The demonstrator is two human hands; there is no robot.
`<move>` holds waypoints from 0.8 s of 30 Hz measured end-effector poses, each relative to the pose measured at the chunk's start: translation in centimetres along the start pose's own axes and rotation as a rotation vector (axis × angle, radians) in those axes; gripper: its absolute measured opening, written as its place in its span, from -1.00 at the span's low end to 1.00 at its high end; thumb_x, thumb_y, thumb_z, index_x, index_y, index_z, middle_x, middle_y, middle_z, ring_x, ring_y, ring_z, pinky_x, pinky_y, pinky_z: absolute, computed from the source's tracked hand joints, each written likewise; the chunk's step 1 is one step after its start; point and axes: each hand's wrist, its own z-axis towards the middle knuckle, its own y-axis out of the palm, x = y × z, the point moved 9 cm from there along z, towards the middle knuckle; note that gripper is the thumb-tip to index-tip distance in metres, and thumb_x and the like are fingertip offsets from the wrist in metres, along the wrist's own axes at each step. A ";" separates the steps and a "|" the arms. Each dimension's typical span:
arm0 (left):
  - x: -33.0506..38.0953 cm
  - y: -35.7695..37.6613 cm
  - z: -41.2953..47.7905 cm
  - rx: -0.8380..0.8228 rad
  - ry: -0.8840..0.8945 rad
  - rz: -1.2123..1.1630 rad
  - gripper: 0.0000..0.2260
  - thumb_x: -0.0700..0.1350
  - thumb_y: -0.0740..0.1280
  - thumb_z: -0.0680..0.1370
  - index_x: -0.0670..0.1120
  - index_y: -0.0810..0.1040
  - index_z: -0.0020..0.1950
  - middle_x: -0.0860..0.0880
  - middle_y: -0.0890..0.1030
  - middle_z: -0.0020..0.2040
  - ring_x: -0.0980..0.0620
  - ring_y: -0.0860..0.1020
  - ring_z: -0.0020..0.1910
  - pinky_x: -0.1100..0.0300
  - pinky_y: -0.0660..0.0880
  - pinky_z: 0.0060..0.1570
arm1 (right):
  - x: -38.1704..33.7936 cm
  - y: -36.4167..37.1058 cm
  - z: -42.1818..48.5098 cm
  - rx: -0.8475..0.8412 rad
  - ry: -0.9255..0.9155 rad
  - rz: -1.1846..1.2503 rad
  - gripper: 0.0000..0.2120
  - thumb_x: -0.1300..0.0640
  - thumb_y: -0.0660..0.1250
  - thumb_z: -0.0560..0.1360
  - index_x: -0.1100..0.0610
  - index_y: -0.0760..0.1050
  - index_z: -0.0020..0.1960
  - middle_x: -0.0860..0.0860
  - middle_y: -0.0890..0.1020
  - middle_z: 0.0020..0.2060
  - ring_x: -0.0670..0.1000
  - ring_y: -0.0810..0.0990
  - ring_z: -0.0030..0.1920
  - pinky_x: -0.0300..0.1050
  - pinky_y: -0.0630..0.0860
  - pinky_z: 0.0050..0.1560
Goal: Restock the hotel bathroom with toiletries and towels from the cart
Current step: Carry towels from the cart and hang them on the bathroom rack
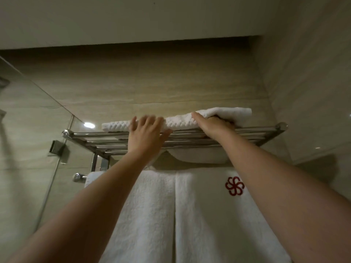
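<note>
the left hand (147, 130) has its fingers (150, 120) spread open, flat against a folded white towel (180, 119) with a raised woven texture, gripping nothing. the right hand (210, 126) has fingers tucked under the towel's lifted right end, thumb on top. the towel lies on a chrome wall rack (247, 130). below hang plain white towels (190, 215), one with a red flower emblem (234, 186).
</note>
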 end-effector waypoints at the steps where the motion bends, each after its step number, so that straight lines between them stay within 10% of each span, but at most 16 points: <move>1: 0.0 0.5 0.1 -0.051 0.014 0.013 -0.56 0.22 0.02 0.57 0.01 0.33 0.34 -0.05 0.43 0.32 -0.07 0.34 0.34 0.00 0.13 0.38 | 0.2 0.1 0.0 -0.028 0.009 0.062 -0.24 -0.40 -0.01 0.48 0.13 0.30 0.44 0.12 0.38 0.40 0.17 0.34 0.38 0.00 0.25 0.33; 5: 0.0 0.0 0.5 -0.094 0.021 0.067 -0.60 0.19 -0.02 0.59 -0.03 0.40 0.20 -0.05 0.58 0.09 -0.07 0.51 0.09 0.04 0.32 0.17 | 0.6 -2.9 -0.8 0.113 -0.065 0.378 -0.43 -0.23 0.05 0.56 0.20 0.54 0.17 0.14 0.61 0.07 0.10 0.55 0.03 -0.11 0.40 0.02; 9: 0.4 0.1 0.7 -0.095 -0.020 0.097 -0.62 0.16 -0.02 0.61 -0.04 0.41 0.17 -0.06 0.58 0.03 -0.08 0.53 0.02 0.02 0.37 0.10 | 0.4 -7.3 -4.0 0.606 -0.387 0.157 -0.64 -0.05 0.19 0.57 0.14 0.44 -0.30 0.00 0.50 -0.44 0.00 0.46 -0.40 -0.11 0.36 -0.31; 15: 0.1 0.5 0.8 -0.065 -0.027 0.089 -0.62 0.16 -0.02 0.60 -0.05 0.42 0.17 -0.06 0.58 -0.01 -0.09 0.53 -0.01 0.01 0.35 0.11 | -1.6 -3.9 -2.7 0.417 -0.611 -0.525 -0.59 -0.16 0.10 0.56 0.00 0.38 0.32 0.00 0.47 0.24 0.08 0.36 0.25 0.01 0.21 0.23; 24: 0.0 0.9 0.2 -0.067 0.038 0.079 -0.51 0.25 -0.10 0.52 -0.03 0.34 0.21 -0.08 0.51 0.08 -0.10 0.48 0.07 -0.03 0.32 0.18 | 1.8 -3.6 -1.0 0.398 -0.683 -0.535 -0.72 -0.08 0.06 0.60 0.07 0.41 0.10 0.00 0.58 0.02 0.05 0.52 0.01 -0.07 0.30 0.01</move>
